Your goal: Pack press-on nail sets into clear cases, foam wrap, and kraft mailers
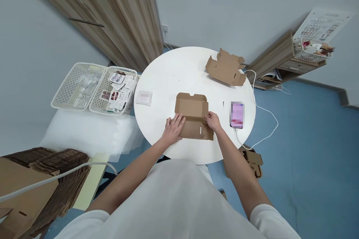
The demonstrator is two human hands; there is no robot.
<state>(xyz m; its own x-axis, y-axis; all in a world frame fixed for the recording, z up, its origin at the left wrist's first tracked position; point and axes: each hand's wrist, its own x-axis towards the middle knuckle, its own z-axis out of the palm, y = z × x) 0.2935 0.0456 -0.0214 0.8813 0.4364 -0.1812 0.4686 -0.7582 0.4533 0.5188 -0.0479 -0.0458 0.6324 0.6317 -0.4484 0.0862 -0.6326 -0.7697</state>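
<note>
A brown cardboard box (193, 108), partly folded and opened out, lies on the round white table (174, 67) in front of me. My left hand (174, 129) rests over its left side near the fold, fingers stretched out. At the right end of the same fold, the fingers of my right hand (212, 120) pinch the box's side flap. The lower panel (193, 130) has a small slot and lies toward me. Farther back to the right sits a second unfolded cardboard box (226, 68). A small white packet (144, 98) lies to the left.
A phone (237, 115) with a white cable lies at the table's right. Two white baskets (81, 86) stand left, one holding cards and packets (119, 89). Stacked flat cardboard (58, 179) is at lower left. More cardboard boxes (254, 160) lie on the floor at right.
</note>
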